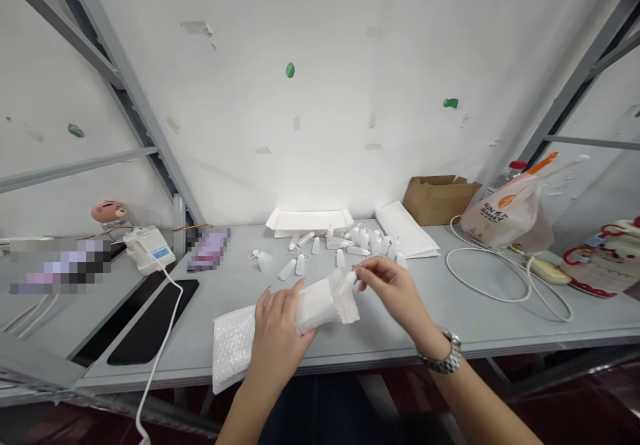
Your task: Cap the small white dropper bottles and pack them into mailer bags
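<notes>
My left hand (283, 321) is wrapped around a white bubble mailer (234, 345), whose mouth faces right. At that mouth, my right hand (385, 285) pinches the white cap end of a small translucent squeeze bottle (345, 283); the bottle's lower body is partly inside the mailer. A watch (447, 353) is on my right wrist. Beyond my hands lie several more small squeeze bottles (364, 237), clustered at the back, and a few stand apart nearer, such as one capped bottle (263, 259) on the left.
White flat mailers (407, 228) and a white open tray (310, 221) rest near the wall. A cardboard box (440, 198), a plastic bag (505, 211) and a looped white cable (450, 265) occupy the right. On the left are a black phone-like slab (153, 321) and a white power strip (149, 248).
</notes>
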Demonstrator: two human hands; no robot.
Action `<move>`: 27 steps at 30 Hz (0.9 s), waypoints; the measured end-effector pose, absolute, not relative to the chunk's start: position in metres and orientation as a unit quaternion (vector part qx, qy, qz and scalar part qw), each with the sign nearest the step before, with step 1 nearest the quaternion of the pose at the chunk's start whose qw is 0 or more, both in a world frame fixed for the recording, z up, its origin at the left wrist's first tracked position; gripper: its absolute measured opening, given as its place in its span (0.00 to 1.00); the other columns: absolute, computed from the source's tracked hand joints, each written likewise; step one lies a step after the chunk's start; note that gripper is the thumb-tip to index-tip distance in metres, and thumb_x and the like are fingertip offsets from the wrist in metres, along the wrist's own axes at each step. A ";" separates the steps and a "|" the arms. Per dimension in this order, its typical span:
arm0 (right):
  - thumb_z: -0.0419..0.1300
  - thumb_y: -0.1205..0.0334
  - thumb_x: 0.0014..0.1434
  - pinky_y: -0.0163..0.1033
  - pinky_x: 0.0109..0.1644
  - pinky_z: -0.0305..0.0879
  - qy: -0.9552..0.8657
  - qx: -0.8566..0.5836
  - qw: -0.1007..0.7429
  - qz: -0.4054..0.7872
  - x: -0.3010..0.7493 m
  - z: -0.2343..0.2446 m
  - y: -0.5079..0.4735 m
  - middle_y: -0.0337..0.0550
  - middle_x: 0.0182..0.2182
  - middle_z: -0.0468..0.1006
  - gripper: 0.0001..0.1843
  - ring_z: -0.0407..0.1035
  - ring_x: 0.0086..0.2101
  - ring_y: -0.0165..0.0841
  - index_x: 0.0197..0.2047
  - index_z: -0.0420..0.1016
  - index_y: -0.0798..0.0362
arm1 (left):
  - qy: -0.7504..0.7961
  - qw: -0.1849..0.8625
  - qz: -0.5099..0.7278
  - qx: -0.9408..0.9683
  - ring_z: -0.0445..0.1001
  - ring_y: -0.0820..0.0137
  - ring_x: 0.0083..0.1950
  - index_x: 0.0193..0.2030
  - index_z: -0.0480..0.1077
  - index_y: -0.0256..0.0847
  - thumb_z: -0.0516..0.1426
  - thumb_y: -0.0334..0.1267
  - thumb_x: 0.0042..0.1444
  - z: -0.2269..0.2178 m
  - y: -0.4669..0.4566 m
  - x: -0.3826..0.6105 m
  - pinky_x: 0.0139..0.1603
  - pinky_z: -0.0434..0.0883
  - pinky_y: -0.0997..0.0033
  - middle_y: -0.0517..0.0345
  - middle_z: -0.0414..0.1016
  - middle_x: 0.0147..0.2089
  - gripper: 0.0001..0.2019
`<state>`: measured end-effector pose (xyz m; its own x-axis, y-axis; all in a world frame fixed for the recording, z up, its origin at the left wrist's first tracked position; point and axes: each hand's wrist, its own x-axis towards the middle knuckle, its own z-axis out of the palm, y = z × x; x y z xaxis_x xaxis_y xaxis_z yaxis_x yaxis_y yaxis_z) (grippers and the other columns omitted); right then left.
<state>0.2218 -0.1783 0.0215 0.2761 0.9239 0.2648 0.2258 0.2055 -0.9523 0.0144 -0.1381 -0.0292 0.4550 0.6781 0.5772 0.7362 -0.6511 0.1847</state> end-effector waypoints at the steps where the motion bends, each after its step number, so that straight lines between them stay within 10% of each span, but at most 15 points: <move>1: 0.59 0.53 0.53 0.38 0.35 0.65 -0.519 -0.548 0.573 0.318 0.214 0.018 -0.180 0.40 0.26 0.74 0.11 0.68 0.27 0.31 0.30 0.70 0.53 | -0.416 0.051 -0.323 -0.849 0.69 0.61 0.46 0.58 0.55 0.41 0.55 0.34 0.47 -0.029 -0.138 0.015 0.60 0.53 0.50 0.53 0.71 0.43 0.29; 9: 0.57 0.70 0.49 0.40 0.46 0.62 -0.622 -0.534 0.465 0.333 0.188 0.001 -0.179 0.40 0.30 0.77 0.07 0.69 0.38 0.35 0.25 0.74 0.51 | -0.405 0.048 -0.323 -0.854 0.69 0.62 0.44 0.57 0.57 0.43 0.54 0.34 0.49 -0.032 -0.146 0.022 0.58 0.56 0.51 0.55 0.71 0.40 0.26; 14: 0.58 0.60 0.53 0.42 0.48 0.61 -0.634 -0.530 0.426 0.368 0.220 0.016 -0.175 0.42 0.36 0.78 0.08 0.69 0.41 0.36 0.32 0.78 0.50 | -0.405 0.045 -0.315 -0.857 0.69 0.62 0.44 0.57 0.58 0.43 0.55 0.33 0.48 -0.037 -0.147 0.023 0.59 0.54 0.49 0.54 0.70 0.40 0.26; 18: 0.55 0.53 0.55 0.42 0.41 0.62 -0.518 -0.681 0.492 0.159 0.276 0.020 -0.156 0.47 0.35 0.77 0.18 0.69 0.34 0.36 0.44 0.75 0.54 | -0.398 0.038 -0.304 -0.865 0.68 0.62 0.46 0.58 0.57 0.44 0.55 0.33 0.47 -0.040 -0.144 0.017 0.61 0.49 0.46 0.54 0.69 0.42 0.28; 22: 0.53 0.53 0.56 0.45 0.42 0.57 -0.449 -0.802 0.388 -0.067 0.323 0.010 -0.131 0.51 0.36 0.75 0.21 0.67 0.35 0.39 0.47 0.73 0.58 | -0.397 0.029 -0.295 -0.869 0.68 0.62 0.46 0.58 0.57 0.44 0.55 0.33 0.47 -0.043 -0.144 0.014 0.62 0.47 0.45 0.54 0.69 0.43 0.28; 27: 0.50 0.58 0.58 0.44 0.39 0.53 -0.471 -0.827 0.299 -0.068 0.336 0.004 -0.119 0.51 0.34 0.76 0.15 0.67 0.35 0.40 0.31 0.76 0.56 | -0.397 0.025 -0.290 -0.871 0.68 0.62 0.46 0.57 0.58 0.44 0.55 0.33 0.47 -0.044 -0.143 0.013 0.62 0.47 0.44 0.55 0.70 0.42 0.27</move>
<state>0.3361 -0.1193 0.0037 0.5473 0.7387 0.3934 0.8195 -0.3775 -0.4312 0.0129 -0.1430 -0.0440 0.5171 0.6762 0.5247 0.7053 -0.6840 0.1864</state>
